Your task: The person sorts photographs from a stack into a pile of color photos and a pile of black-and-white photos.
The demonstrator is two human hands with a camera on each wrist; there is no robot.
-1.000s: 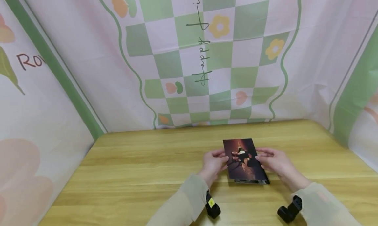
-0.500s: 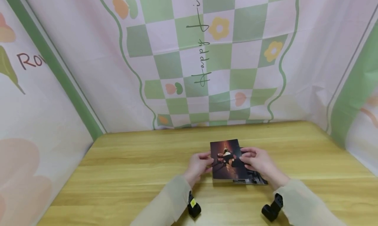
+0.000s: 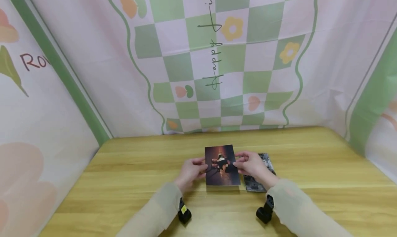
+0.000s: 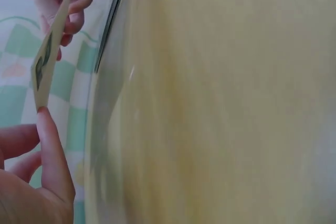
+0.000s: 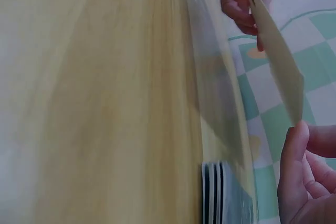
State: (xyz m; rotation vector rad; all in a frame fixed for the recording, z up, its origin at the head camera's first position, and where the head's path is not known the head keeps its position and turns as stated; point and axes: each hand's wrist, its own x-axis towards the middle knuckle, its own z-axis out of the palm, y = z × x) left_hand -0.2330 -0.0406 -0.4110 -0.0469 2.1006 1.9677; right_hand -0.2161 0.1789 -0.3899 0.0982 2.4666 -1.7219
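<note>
Between left hand point(image 3: 190, 171) and right hand point(image 3: 252, 165), both pinching: photo point(image 3: 221, 165), long axis pointing away.

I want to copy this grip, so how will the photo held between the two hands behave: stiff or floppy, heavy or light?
The photo probably holds its shape: pinched only at its side edges by the left hand and right hand, it looks flat, not sagging. Edge-on in the wrist views it is very thin, so likely light and easily bent. Its surface seems glossy, perhaps slippery.
</note>
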